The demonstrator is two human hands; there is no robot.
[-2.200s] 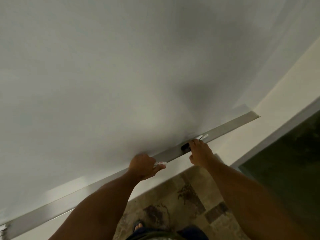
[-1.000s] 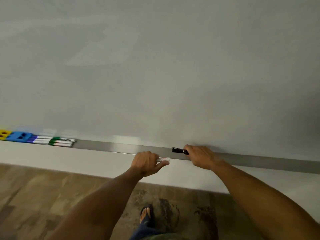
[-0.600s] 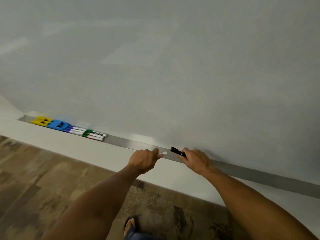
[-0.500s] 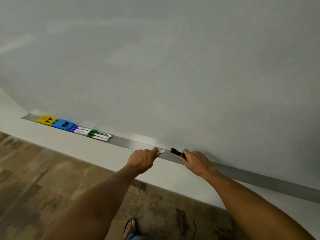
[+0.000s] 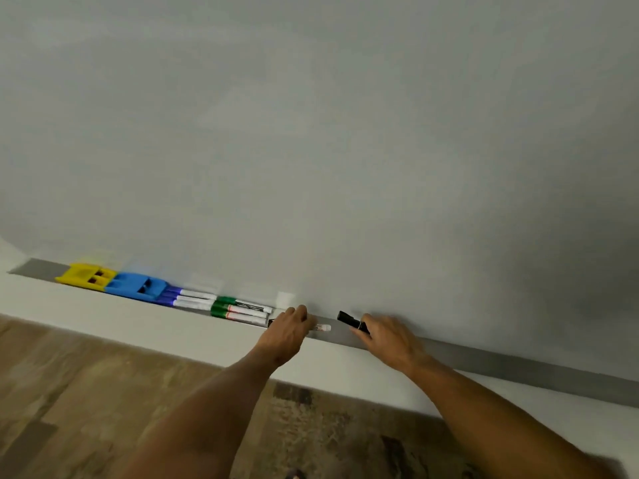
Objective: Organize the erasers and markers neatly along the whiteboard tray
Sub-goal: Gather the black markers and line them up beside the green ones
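Whiteboard [image 5: 311,133]: plain grey-white surface filling most of the view, nothing written on it.
Tray [image 5: 518,363]: narrow grey metal ledge along the board's lower edge, running from far left down toward the right.
Yellow eraser [image 5: 84,275]: at the far left end of the tray, lying flat.
Blue eraser [image 5: 136,286]: just right of the yellow one, the two touching end to end.
Purple markers [image 5: 188,299]: white barrels with purple caps, lying side by side lengthwise, caps against the blue eraser.
Green markers [image 5: 240,310]: white barrels with green caps, side by side, next in the row right of the purple ones.
Left hand [image 5: 285,335]: at the tray just right of the green markers, fingers curled closed around a white marker.
White marker [image 5: 321,327]: only its end shows, poking out to the right of the left fist, low over the tray; a dark tip shows at the fist's other side.
Right hand [image 5: 389,338]: near the left hand but apart from it, fingers closed on a black marker, knuckles close to the board.
Black marker [image 5: 351,320]: gripped at its right part, free end pointing left and slightly up, just above the tray.
Floor [image 5: 86,392]: brown patterned surface below a pale wall strip.
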